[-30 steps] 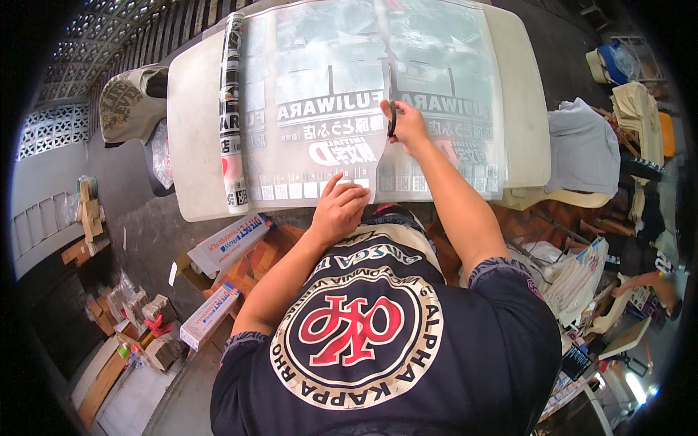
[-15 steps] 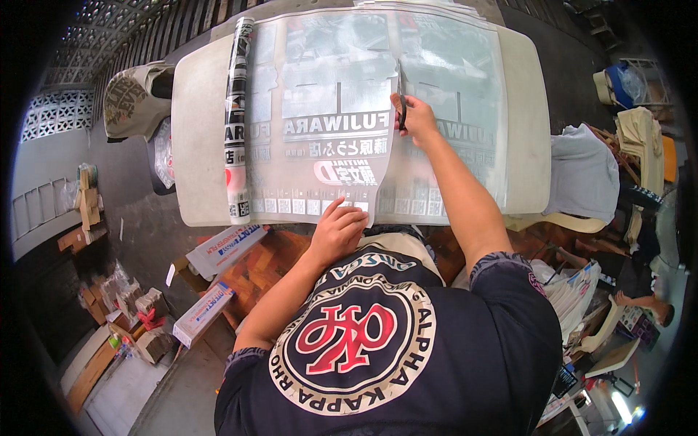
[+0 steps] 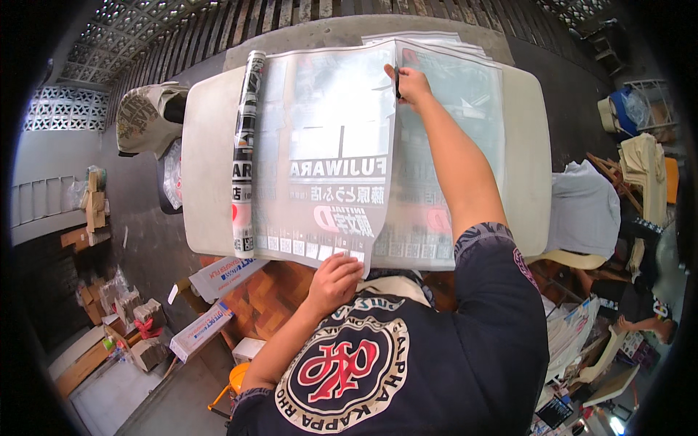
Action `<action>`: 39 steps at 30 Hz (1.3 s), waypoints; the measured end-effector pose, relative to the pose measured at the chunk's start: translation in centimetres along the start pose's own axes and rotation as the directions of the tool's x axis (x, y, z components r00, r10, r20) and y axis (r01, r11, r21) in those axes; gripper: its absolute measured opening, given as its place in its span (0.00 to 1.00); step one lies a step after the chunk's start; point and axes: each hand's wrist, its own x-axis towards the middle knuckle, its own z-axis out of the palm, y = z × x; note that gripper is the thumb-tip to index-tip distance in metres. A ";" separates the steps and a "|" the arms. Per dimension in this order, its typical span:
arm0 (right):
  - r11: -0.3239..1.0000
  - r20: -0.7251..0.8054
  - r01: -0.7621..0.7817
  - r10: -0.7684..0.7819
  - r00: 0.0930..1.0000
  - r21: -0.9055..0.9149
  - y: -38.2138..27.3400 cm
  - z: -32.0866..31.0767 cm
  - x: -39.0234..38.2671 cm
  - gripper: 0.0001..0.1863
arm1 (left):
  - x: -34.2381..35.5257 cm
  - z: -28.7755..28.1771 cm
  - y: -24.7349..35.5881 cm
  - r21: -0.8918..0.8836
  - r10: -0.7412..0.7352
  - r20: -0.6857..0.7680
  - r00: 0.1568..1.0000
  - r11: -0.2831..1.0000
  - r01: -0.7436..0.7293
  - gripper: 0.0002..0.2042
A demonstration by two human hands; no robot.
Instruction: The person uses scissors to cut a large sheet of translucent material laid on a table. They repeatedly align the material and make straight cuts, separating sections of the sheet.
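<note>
A wide translucent printed film sheet (image 3: 305,211), with mirrored lettering and pictures, lies over a pale folding table. It unrolls from a film roll (image 3: 243,192) standing lengthwise at the left. My right hand (image 3: 414,86) is closed around black-handled scissors (image 3: 397,81) near the sheet's far edge. A cut runs from there down to the near edge, dividing the film. Down at the near edge my left hand (image 3: 337,282) is closed on the film beside the cut, fingers on top and thumb hidden. Another printed sheet (image 3: 465,167) lies right of the cut.
Pale table edges (image 3: 207,145) show on both sides. Long cardboard boxes (image 3: 202,333) lie at the lower left. A grey cloth (image 3: 582,211) covers a chair to the right, and a shirt-draped chair (image 3: 149,116) stands at the left. Another person's arm (image 3: 647,327) shows at the far right.
My right hand and the scissors have moved away from me along the film, lengthening the cut toward the far edge. My left hand stays at the near edge. The view has shifted slightly.
</note>
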 end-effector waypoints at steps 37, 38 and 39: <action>0.962 0.069 -0.255 0.249 0.966 0.097 13.8 -12.3 -41.3 0.17 | -3.0 4.0 -10.9 0.313 0.099 0.392 0.915 0.920 -0.234 0.41; 0.958 0.265 -0.262 0.224 0.938 0.115 16.1 -11.0 -43.7 0.15 | -3.0 4.2 -11.0 0.301 0.123 0.383 0.915 0.920 -0.250 0.40; 0.933 0.364 -0.346 0.291 0.885 0.094 17.0 -9.2 -46.0 0.15 | -3.0 4.2 -11.1 0.299 0.145 0.371 0.917 0.916 -0.266 0.40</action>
